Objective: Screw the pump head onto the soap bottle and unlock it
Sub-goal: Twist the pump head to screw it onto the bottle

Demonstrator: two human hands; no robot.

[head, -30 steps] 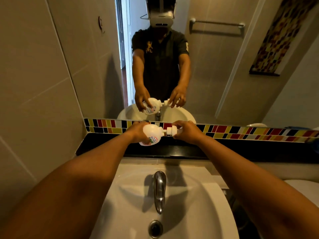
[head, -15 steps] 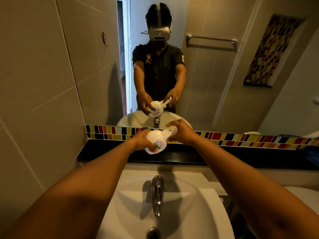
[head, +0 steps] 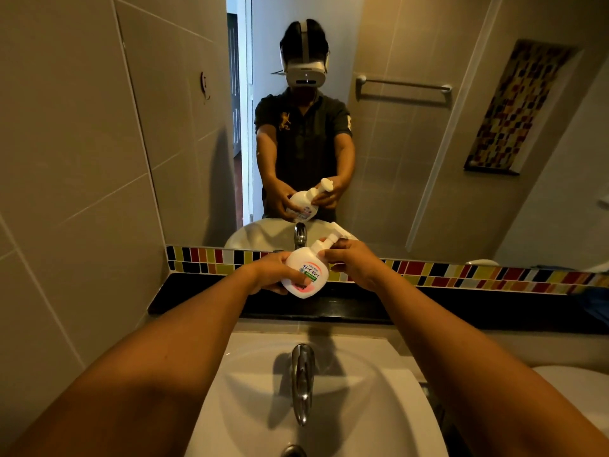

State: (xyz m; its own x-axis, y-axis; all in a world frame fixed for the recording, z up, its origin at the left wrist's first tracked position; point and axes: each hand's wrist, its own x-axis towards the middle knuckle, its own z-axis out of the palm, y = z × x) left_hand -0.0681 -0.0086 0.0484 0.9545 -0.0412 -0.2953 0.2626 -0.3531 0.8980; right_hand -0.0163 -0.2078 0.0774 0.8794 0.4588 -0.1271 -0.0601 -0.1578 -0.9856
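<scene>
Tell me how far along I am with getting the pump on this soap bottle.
Done, apparently: the pump head already sits on the neck of the soap bottle, with no gap showing. In hand: your left hand grips the bottle body, tilted over the black ledge, while your right hand holds the pump collar. Left: I can't tell whether it's fully tight or unlocked, so finish twisting.

Dim, warm light from above, the tap shadowing the basin; wide-angle bending at the edges.
</scene>
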